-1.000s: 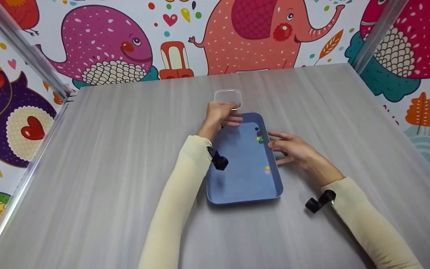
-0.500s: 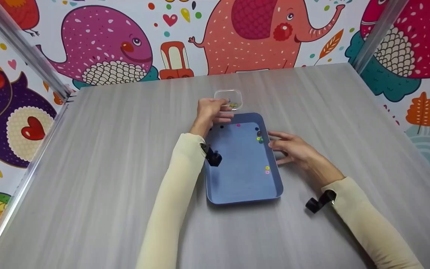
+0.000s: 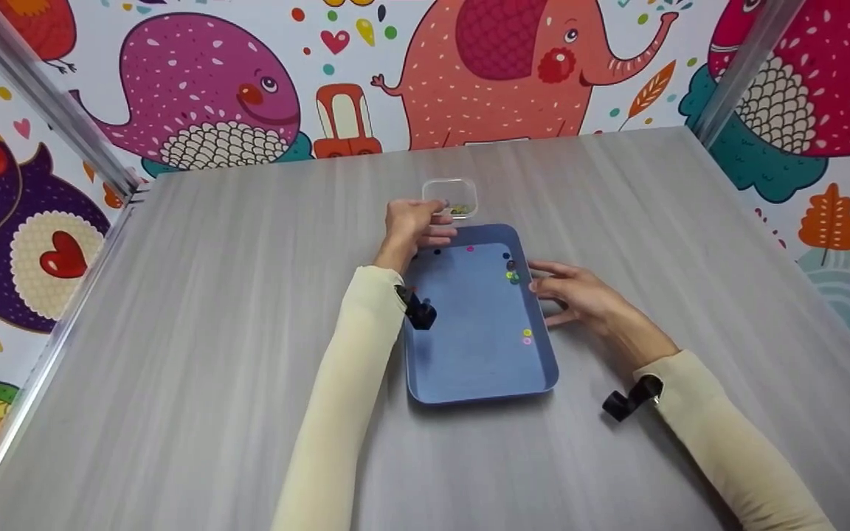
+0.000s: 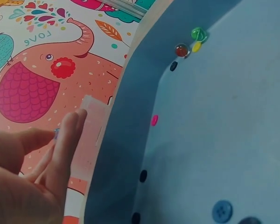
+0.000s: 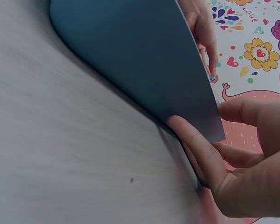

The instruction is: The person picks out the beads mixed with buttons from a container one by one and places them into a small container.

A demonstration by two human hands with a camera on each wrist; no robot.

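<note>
Thumb and index finger of my left hand pinch a small, shiny bluish marble, partly hidden by the fingertips. They are at the near left edge of a small clear plastic box, which holds several little yellow-green pieces. On the near side of the box lies a blue tray. My right hand grips its right wall, thumb at the rim and fingers along the outside. Buttons and marbles lie in the tray, among them a pink button, a blue button and a green marble.
A yellow button and a light pink button lie by the tray's right wall. Several dark buttons sit along its far edge. The grey table ends at a patterned wall at the back.
My left hand has shifted leftward from over the box to its left edge, uncovering the yellow-green pieces inside and a pink button in the tray. My right hand stays on the tray.
</note>
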